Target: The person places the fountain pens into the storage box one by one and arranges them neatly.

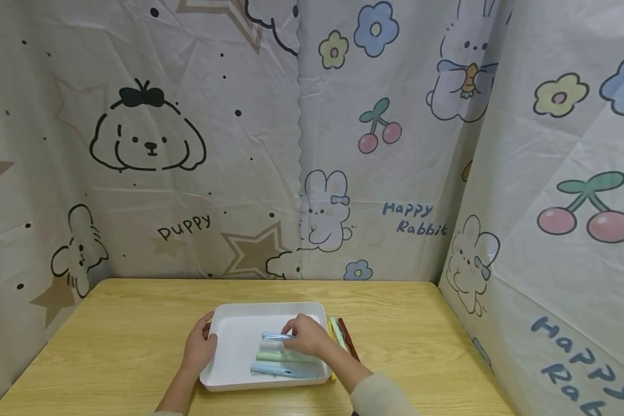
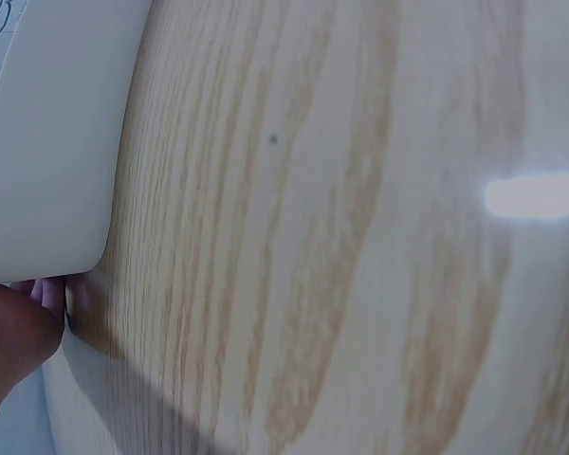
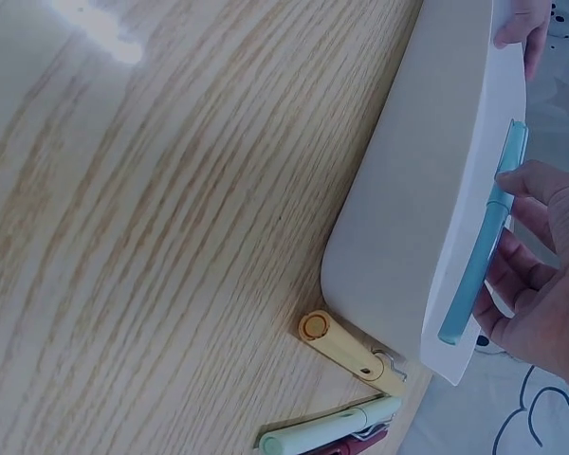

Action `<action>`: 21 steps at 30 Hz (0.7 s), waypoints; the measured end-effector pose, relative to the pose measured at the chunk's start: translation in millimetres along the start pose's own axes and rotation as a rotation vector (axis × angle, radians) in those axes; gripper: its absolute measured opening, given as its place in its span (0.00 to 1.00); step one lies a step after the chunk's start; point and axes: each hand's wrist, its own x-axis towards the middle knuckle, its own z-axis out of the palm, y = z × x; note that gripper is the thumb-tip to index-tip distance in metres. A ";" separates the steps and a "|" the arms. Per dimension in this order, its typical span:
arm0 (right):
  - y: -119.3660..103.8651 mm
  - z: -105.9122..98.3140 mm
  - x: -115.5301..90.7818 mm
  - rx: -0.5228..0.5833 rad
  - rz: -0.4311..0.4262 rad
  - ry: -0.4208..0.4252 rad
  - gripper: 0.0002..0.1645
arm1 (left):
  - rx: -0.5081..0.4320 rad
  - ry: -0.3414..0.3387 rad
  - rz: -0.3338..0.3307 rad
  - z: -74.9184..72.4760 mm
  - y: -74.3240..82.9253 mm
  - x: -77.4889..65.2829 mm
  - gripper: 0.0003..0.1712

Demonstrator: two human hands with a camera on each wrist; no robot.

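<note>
My left hand [image 1: 200, 346] grips the left side of a white tray [image 1: 234, 346], its thumb at the rim. The right hand [image 1: 307, 336] pinches a light blue pen [image 1: 273, 335] over the tray; the right wrist view shows the pen [image 3: 474, 270] between thumb and fingers. Below that hand, a whitish pen [image 1: 271, 346], a pale green pen [image 1: 281, 357] and another light blue pen [image 1: 283, 371] lie side by side in the tray. The right hand and sleeve cover some of their right ends.
Against the tray's right side lies a yellow pen [image 3: 346, 351]. Beside it on the wooden table [image 1: 395, 335] are a pale green pen [image 3: 327, 428] and a dark red pen [image 1: 347, 338]. Printed cloth [image 1: 239, 190] hangs behind the table and at both sides.
</note>
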 end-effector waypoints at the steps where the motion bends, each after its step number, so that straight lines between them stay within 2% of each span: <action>1: -0.3 0.8 0.0 -0.003 -0.007 0.002 0.11 | -0.001 0.001 -0.003 0.0 0.0 -0.3 0.32; 21: -0.4 3.9 -1.8 -0.009 -0.016 0.016 0.12 | -0.003 0.022 0.007 1.1 0.3 -1.2 0.33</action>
